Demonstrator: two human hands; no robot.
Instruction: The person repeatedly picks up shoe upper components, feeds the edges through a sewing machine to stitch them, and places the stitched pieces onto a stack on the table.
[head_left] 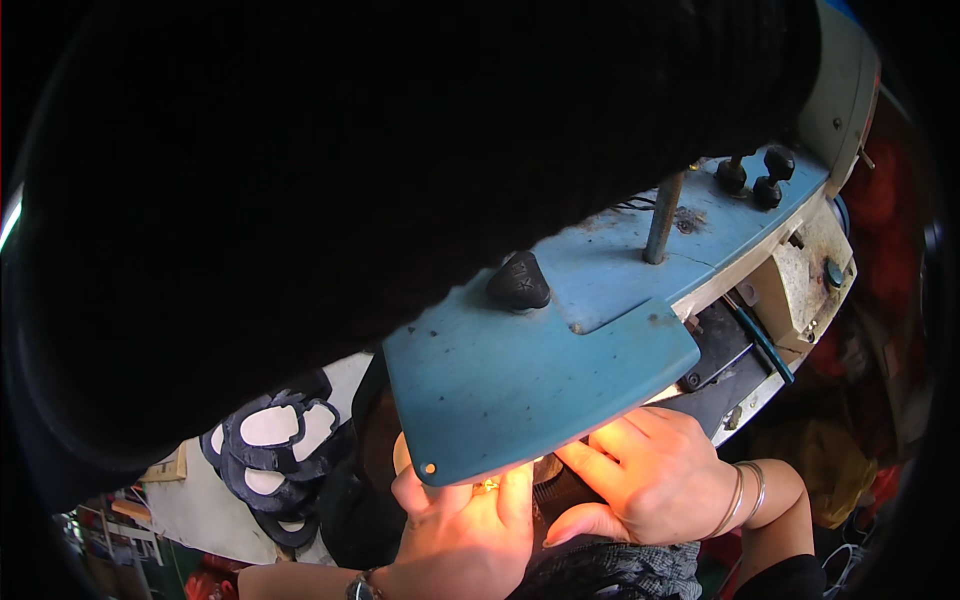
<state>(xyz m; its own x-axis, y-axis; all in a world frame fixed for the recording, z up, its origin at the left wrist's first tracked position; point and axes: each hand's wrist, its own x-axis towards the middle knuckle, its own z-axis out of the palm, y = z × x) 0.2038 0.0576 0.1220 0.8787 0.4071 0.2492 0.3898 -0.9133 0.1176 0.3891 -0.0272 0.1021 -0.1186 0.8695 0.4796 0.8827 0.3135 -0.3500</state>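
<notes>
Both of my hands work at the front of a blue machine, partly under its overhanging cover, in warm lamplight. My left hand is closed with bent fingers; the cover hides some fingertips, and what they grip cannot be made out. To its right, my right hand has thumb and index finger spread apart, its other fingers reaching under the cover's edge. Between the hands shows a dark brown ribbed part, too shadowed to name. A black strappy piece with cut-out openings, like a sandal upper, lies left of my left hand.
A large black shape blocks the upper view. The machine top carries a black knob, an upright metal rod and smaller black knobs. A pale tabletop extends left; a yellowish-brown bundle sits at right.
</notes>
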